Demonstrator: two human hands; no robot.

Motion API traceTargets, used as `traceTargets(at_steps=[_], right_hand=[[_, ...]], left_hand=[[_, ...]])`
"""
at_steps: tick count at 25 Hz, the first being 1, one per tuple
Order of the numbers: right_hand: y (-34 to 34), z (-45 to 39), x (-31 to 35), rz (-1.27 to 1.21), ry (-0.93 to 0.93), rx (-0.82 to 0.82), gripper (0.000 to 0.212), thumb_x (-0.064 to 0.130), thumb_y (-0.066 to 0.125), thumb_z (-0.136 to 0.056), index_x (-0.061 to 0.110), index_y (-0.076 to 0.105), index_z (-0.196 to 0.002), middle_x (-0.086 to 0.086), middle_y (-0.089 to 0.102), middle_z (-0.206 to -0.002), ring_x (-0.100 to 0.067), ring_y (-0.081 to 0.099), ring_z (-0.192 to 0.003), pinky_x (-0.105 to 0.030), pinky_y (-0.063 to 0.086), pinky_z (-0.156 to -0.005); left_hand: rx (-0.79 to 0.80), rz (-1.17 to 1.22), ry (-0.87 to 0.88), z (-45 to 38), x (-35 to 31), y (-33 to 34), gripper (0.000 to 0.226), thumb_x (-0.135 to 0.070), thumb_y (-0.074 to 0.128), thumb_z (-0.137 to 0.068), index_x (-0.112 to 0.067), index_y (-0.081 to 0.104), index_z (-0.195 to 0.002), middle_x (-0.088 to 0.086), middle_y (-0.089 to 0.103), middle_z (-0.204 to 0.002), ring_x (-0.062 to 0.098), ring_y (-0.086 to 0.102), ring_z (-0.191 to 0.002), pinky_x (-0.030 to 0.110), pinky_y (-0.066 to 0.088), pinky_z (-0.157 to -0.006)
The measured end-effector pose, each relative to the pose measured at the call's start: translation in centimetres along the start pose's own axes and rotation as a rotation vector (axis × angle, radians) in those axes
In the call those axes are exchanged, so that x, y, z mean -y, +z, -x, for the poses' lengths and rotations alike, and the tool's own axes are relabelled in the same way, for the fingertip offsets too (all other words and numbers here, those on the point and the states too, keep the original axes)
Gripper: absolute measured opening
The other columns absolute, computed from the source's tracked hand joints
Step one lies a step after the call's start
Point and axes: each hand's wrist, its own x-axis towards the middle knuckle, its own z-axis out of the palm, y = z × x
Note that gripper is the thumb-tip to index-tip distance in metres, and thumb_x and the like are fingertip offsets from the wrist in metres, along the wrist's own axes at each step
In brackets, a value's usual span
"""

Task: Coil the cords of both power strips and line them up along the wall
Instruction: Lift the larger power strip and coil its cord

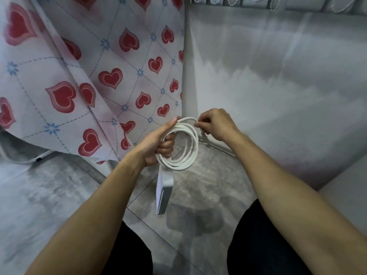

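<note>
a white cord [183, 153] is wound into a round coil of several loops, held up in the air in the middle of the view, above a grey mottled floor [208, 175]. the left hand [156, 146] grips the left side of the coil, its fingers curled through the loops and its thumb stretched up along the top of them. the right hand [215, 125] pinches the upper right edge of the coil between thumb and fingertips, the other fingers curled in. below the coil hangs a white power strip [162, 195], upright and seen mostly edge-on, its lower end near the floor; how the cord joins it is hidden behind the loops. both forearms are bare and reach in from the bottom of the view, and dark clothing on the person's legs shows at the lower edge on either side of the strip. just behind the right hand a thin pale line, which may be another cable, runs along the foot of a grey wall [278, 76] that fills the right half of the view. to the left hangs a white cloth [111, 62] printed with red hearts, small blue flowers and dashed blue diamond lines, its lower edge draped just behind the left hand
</note>
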Motion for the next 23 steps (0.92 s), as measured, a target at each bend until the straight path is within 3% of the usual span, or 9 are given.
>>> traceTargets(at_steps=[3,6,10,12,14,16,20,23], right_hand=[[1.2,-0.2,0.9,-0.440,0.145,0.005,0.010,0.022,0.070,-0.087,0.015,0.075,-0.081,0.001,0.072,-0.069,-0.011,0.067,-0.061,-0.028,0.057,-0.066],[1.4,0.6,1.1,-0.798,0.323,0.278,0.015,0.021,0.068,-0.089,0.013,0.074,-0.077,-0.002,0.071,-0.065,-0.012,0.065,-0.057,-0.025,0.054,-0.059],[0.7,1.5,0.3,-0.916,0.440,0.576,0.034,0.044,0.055,-0.091,0.014,0.070,-0.097,-0.005,0.070,-0.088,-0.014,0.066,-0.071,-0.032,0.051,-0.075],[0.8,1.9,0.8,-0.940,0.394,0.651,0.038,0.051,0.061,-0.082,0.016,0.067,-0.096,-0.002,0.065,-0.078,-0.012,0.061,-0.064,-0.030,0.049,-0.069],[1.2,2.2,2.1,-0.804,0.316,0.583,0.020,0.031,0.077,-0.075,0.017,0.065,-0.083,0.001,0.059,-0.064,-0.010,0.055,-0.055,-0.026,0.047,-0.057],[1.7,2.3,3.2,-0.508,0.244,0.433,0.018,0.007,0.076,-0.077,0.014,0.060,-0.079,-0.004,0.059,-0.064,-0.016,0.056,-0.053,-0.029,0.049,-0.052],[1.2,2.7,3.7,-0.138,0.249,0.417,0.012,0.021,0.064,-0.089,0.014,0.054,-0.089,-0.012,0.071,-0.076,-0.024,0.070,-0.057,-0.033,0.059,-0.056],[0.0,3.3,3.6,-0.035,0.158,0.446,0.020,0.028,0.054,-0.097,0.012,0.059,-0.085,-0.008,0.073,-0.065,-0.017,0.069,-0.051,-0.029,0.054,-0.051]], left_hand=[[0.076,0.010,-0.004,0.0,-0.2,0.4,0.048,-0.051,0.056,-0.084,-0.020,0.033,-0.054,-0.009,0.026,-0.039,0.005,0.021,-0.030,0.018,0.020,-0.035],[-0.021,-0.055,0.038,-0.2,-0.2,0.7,0.049,-0.050,0.063,-0.079,-0.021,0.032,-0.054,-0.008,0.025,-0.041,0.006,0.019,-0.032,0.018,0.020,-0.036],[-0.269,-0.059,0.107,-0.8,0.5,1.3,0.052,-0.057,0.065,-0.078,-0.022,0.037,-0.052,-0.007,0.029,-0.042,0.009,0.022,-0.034,0.018,0.024,-0.037],[-0.377,-0.080,0.105,-0.9,0.6,1.8,0.054,-0.064,0.057,-0.082,-0.021,0.041,-0.054,-0.007,0.031,-0.042,0.010,0.025,-0.035,0.020,0.025,-0.039],[-0.491,-0.118,0.133,-0.7,0.4,2.4,0.056,-0.068,0.049,-0.085,-0.020,0.043,-0.057,-0.007,0.032,-0.042,0.010,0.027,-0.036,0.020,0.025,-0.040],[-0.553,-0.133,0.171,-0.5,0.2,2.8,0.053,-0.065,0.047,-0.088,-0.020,0.045,-0.060,-0.007,0.032,-0.042,0.010,0.027,-0.036,0.019,0.025,-0.039],[-0.643,-0.170,0.224,-1.2,0.0,2.4,0.037,-0.052,0.052,-0.093,-0.017,0.050,-0.080,-0.007,0.038,-0.047,0.009,0.031,-0.039,0.019,0.026,-0.038],[-0.714,-0.248,0.248,-1.8,-0.4,1.9,0.035,-0.052,0.052,-0.093,-0.019,0.047,-0.080,-0.003,0.045,-0.057,0.011,0.039,-0.047,0.022,0.032,-0.043]])
